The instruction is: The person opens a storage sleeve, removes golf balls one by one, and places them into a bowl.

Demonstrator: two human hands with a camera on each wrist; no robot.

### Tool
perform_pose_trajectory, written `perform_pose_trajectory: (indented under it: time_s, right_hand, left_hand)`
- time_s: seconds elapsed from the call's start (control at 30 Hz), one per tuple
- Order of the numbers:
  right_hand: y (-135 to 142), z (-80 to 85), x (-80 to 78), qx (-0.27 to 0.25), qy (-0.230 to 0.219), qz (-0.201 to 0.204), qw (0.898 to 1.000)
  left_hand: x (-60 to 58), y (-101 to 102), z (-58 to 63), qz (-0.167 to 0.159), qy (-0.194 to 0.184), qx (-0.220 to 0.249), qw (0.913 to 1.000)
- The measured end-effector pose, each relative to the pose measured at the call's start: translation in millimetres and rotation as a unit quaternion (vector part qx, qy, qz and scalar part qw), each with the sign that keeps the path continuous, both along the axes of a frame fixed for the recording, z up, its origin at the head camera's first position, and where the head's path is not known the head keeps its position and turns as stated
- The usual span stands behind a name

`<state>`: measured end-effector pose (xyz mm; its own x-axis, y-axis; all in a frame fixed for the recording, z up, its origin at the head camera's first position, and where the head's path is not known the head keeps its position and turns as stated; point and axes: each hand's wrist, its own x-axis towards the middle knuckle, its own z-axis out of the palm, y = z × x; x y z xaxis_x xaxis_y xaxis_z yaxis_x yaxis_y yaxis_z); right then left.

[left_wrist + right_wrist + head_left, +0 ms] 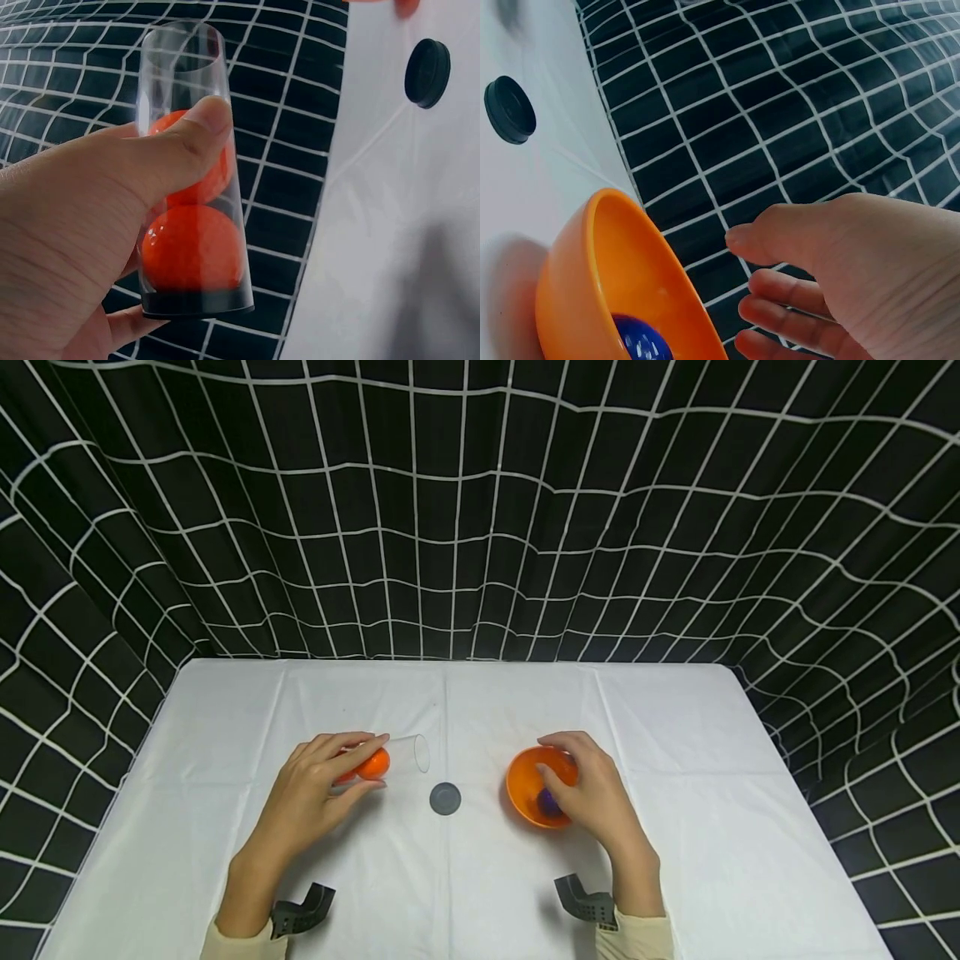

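My left hand (318, 785) grips a clear plastic tube (180, 67), its thumb laid across the side. Two orange balls (193, 247) sit inside, one above the other, over the tube's dark base. In the head view the tube lies nearly level, its open end pointing right. My right hand (592, 785) hovers over the right side of an orange bowl (521, 785), fingers loosely bent and apart from the thumb, nothing seen between them. A blue-purple ball (641, 339) rests in the bowl, partly covered by the hand in the head view.
A dark grey round cap (445, 798) lies on the white-covered table (480, 877) between the tube and the bowl. Black curtain (480, 510) with a white grid hangs behind and at both sides. A dark bracket (303, 910) sticks out from each wrist.
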<state>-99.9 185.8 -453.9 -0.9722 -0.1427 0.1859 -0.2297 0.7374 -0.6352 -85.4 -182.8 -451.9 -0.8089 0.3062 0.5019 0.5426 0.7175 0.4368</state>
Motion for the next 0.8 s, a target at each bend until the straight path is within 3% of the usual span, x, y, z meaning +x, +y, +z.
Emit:
perform_pose_trajectory:
  time_s: [0.5, 0.8]
  right_hand:
    - [-10.5, 3.9, 1.5, -0.034, 0.055, 0.010, 0.998]
    - [-20.6, 6.9, 3.1, -0.065, 0.052, 0.021, 0.996]
  left_hand:
    - [1.1, 1.1, 1.4, -0.004, -0.007, 0.000, 1.0000]
    - [2.4, 1.9, 3.5, -0.001, -0.003, -0.012, 0.9999]
